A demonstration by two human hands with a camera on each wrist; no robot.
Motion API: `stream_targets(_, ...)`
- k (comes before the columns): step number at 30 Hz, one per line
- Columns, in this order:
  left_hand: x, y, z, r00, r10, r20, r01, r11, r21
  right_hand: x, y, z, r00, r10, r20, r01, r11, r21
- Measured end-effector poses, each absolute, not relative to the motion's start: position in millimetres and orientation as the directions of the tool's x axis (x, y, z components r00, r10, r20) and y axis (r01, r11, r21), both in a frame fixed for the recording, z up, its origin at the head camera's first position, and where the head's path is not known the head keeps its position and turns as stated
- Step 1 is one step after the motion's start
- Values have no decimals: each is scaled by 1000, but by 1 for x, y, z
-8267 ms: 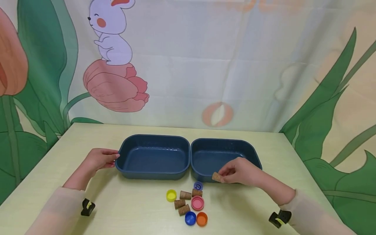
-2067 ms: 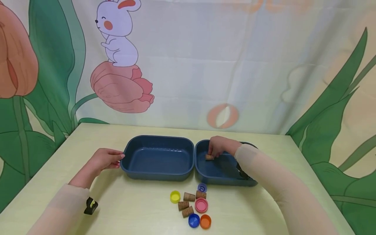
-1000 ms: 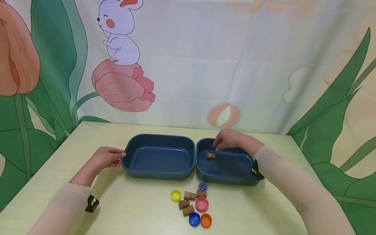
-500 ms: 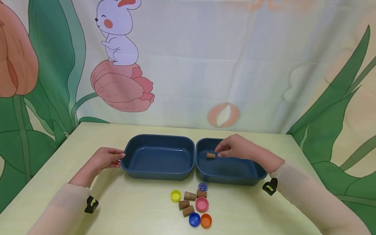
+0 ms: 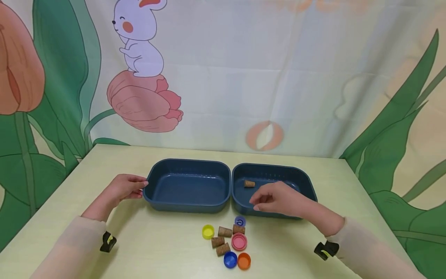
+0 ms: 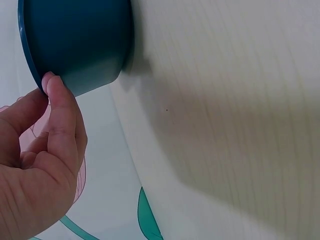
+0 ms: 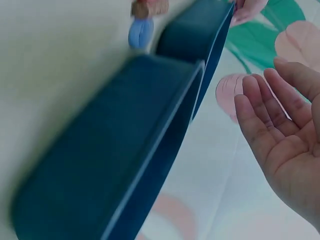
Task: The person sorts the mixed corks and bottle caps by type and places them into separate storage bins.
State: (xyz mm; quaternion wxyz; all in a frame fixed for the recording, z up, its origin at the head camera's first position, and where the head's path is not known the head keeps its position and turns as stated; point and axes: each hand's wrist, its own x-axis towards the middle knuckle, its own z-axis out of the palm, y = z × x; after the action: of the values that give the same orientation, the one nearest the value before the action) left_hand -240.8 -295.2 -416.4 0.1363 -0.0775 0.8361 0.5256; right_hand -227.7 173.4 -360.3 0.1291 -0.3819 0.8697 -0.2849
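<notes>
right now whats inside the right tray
One cork lies on the floor of the right tray, near its far left corner. The right hand, empty, hovers over the near side and covers part of the floor there, so that part cannot be checked.

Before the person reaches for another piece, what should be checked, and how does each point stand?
1. Right hand holds nothing: ok, palm open in the right wrist view.
2. One cork lies inside the right tray: ok.
3. Left tray has room: ok, nothing seen in it.
4. Left hand touches the left tray's rim: ok.
5. Loose corks and bottle caps lie on the table in front of the trays: ok.
6. Whether the trays are joined: cannot tell.
</notes>
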Motion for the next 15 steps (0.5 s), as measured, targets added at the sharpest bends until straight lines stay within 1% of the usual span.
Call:
stream_targets(2,-241,-296,-417,-950,12,-313,-277,436,856,-221,172,-364,-648,-761,-7,-601,517,-609)
stream_targets(6,-242,-296,-417,-947,4,-323,-287,443,849,-210,169,-371,-615,-787,-43,-583,492,-647)
stream_targets(15,-242,-298,-417,-948,16,-319,-281,431,857,-192,167,-394,-547,-826,-135,-536,470,-701)
